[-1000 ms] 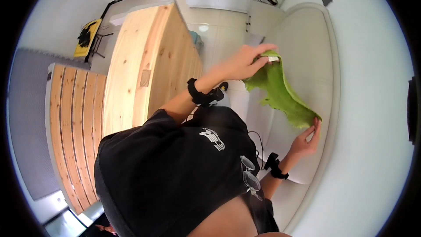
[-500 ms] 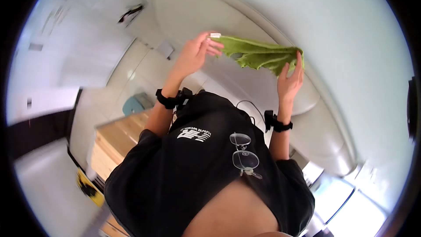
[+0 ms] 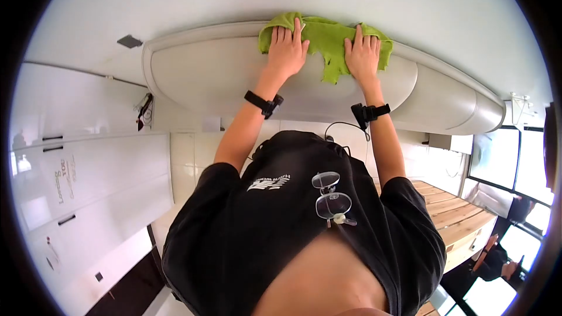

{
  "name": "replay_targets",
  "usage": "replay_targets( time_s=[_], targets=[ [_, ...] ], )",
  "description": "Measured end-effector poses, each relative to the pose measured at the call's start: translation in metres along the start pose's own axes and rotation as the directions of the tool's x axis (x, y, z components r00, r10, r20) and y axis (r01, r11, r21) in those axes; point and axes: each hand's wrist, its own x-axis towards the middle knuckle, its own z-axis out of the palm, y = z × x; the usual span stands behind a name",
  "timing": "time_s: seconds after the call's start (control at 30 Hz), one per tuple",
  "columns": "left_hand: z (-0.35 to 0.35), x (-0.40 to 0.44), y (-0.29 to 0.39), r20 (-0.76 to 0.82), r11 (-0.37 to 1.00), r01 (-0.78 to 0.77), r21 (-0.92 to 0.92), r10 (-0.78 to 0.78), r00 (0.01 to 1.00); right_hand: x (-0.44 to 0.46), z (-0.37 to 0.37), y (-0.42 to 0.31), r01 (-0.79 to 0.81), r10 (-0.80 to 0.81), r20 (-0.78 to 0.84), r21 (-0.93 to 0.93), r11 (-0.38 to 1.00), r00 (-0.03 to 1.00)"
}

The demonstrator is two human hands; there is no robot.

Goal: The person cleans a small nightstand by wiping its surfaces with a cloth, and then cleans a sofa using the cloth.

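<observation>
A ragged green cloth lies over the top edge of the beige sofa back, close to the wall. My left hand rests on the cloth's left part, palm down, with its fingers stretched out and the thumb apart. On the right part my right hand lies in the same way, fingers extended over the fabric. Between the hands, a torn flap of the cloth hangs down the front of the sofa back. Each wrist wears a black strap with a small device.
White cabinets stand at the left. A slatted wooden table is at the lower right, with a person in dark clothing beyond it. Glasses hang from my black shirt. A cable runs near my right wrist.
The view has turned to face the sofa and wall. The cloth, earlier stretched in the air between my hands, now lies on the sofa back's top edge under both hands.
</observation>
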Motion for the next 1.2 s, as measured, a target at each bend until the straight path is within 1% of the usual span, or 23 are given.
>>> replay_targets(
  time_s=[0.03,0.07,0.13,0.2,0.33,0.4,0.47,0.53,0.6,0.63,0.67,0.7,0.73,0.8,0.83,0.9,0.93,1.0,1.03,1.07,1.13,1.17,1.2],
  targets=[
    [0.001,0.001,0.002,-0.022,1.000,0.007,0.014,-0.006,1.000,0.000,-0.001,-0.002,0.021,-0.021,0.002,0.003,1.000,1.000],
    [0.003,-0.002,0.004,-0.034,1.000,0.020,0.019,-0.019,0.999,-0.001,-0.001,-0.006,0.008,-0.008,0.010,-0.009,1.000,1.000],
    [0.004,-0.003,0.002,-0.046,1.000,0.000,-0.018,-0.001,0.999,0.000,-0.001,-0.017,0.030,-0.031,0.014,0.076,0.997,0.999],
    [0.002,-0.003,0.000,-0.089,0.999,-0.024,-0.020,0.023,0.996,0.001,-0.003,-0.029,0.009,-0.012,0.037,0.075,0.997,0.999],
    [0.002,0.003,-0.008,-0.098,0.996,-0.032,-0.088,0.023,0.995,0.008,0.003,-0.043,-0.006,0.000,0.056,0.105,0.994,0.998],
    [0.001,0.003,-0.013,-0.054,0.992,-0.018,-0.128,0.012,0.998,0.010,0.005,-0.047,-0.015,0.008,0.067,0.110,0.994,0.998],
    [-0.001,0.004,-0.016,-0.070,0.994,-0.011,-0.112,0.003,0.998,0.011,0.006,-0.051,0.031,-0.028,-0.028,0.131,0.991,0.999],
    [-0.003,0.002,-0.015,-0.086,0.996,-0.005,-0.090,-0.003,0.996,0.012,0.005,-0.059,0.036,-0.034,-0.016,0.157,0.987,0.999],
    [-0.004,-0.001,-0.016,-0.147,0.999,0.027,-0.031,-0.031,0.989,0.012,0.003,-0.074,0.038,-0.037,-0.009,0.183,0.982,0.999],
    [-0.007,-0.004,-0.021,-0.150,0.999,0.023,-0.027,-0.027,0.988,0.013,0.002,-0.086,0.049,-0.049,-0.008,0.205,0.978,0.999],
    [-0.010,-0.006,-0.030,-0.133,0.998,0.055,-0.007,-0.055,0.990,0.015,0.005,-0.099,0.061,-0.061,-0.006,0.226,0.972,0.998],
    [-0.012,-0.009,-0.042,-0.114,0.996,0.087,0.012,-0.085,0.990,0.018,0.011,-0.113,0.095,-0.089,-0.037,0.218,0.971,0.995],
    [-0.015,-0.012,-0.056,-0.112,0.996,0.088,0.014,-0.086,0.990,0.020,0.015,-0.126,0.094,-0.088,-0.036,0.220,0.971,0.995],
    [-0.025,-0.019,-0.087,-0.059,0.985,0.171,-0.015,-0.172,0.983,0.024,0.020,-0.153,0.178,-0.170,-0.053,0.302,0.937,0.984],
    [-0.029,-0.024,-0.100,-0.061,0.985,0.170,-0.011,-0.170,0.984,0.024,0.022,-0.164,0.178,-0.169,-0.057,0.304,0.936,0.984],
    [-0.032,-0.032,-0.119,-0.109,0.984,0.173,0.036,-0.168,0.980,0.026,0.023,-0.182,0.224,-0.231,-0.018,0.331,0.917,0.973],
    [-0.032,-0.034,-0.121,-0.113,0.986,0.165,0.039,-0.159,0.981,0.026,0.022,-0.185,0.221,-0.225,-0.026,0.329,0.918,0.974],
    [-0.033,-0.034,-0.120,-0.149,0.990,0.133,0.041,-0.125,0.981,0.025,0.017,-0.183,0.247,-0.270,0.024,0.328,0.912,0.963],
    [-0.031,-0.034,-0.121,-0.157,0.992,0.122,0.029,-0.116,0.981,0.025,0.019,-0.181,0.266,-0.272,-0.023,0.309,0.913,0.962],
    [-0.033,-0.033,-0.120,-0.157,0.994,0.106,0.028,-0.100,0.982,0.025,0.017,-0.178,0.255,-0.259,-0.027,0.303,0.918,0.966],
    [-0.039,-0.036,-0.115,-0.121,0.992,0.125,-0.023,-0.127,0.984,0.023,0.010,-0.171,0.247,-0.243,-0.054,0.336,0.909,0.968],
    [-0.041,-0.037,-0.112,-0.101,0.984,0.156,-0.080,-0.164,0.981,0.023,0.008,-0.166,0.244,-0.222,-0.102,0.335,0.910,0.970],
    [-0.041,-0.037,-0.114,-0.103,0.985,0.146,-0.089,-0.155,0.983,0.025,0.011,-0.165,0.238,-0.216,-0.103,0.324,0.916,0.971]
  ],
)
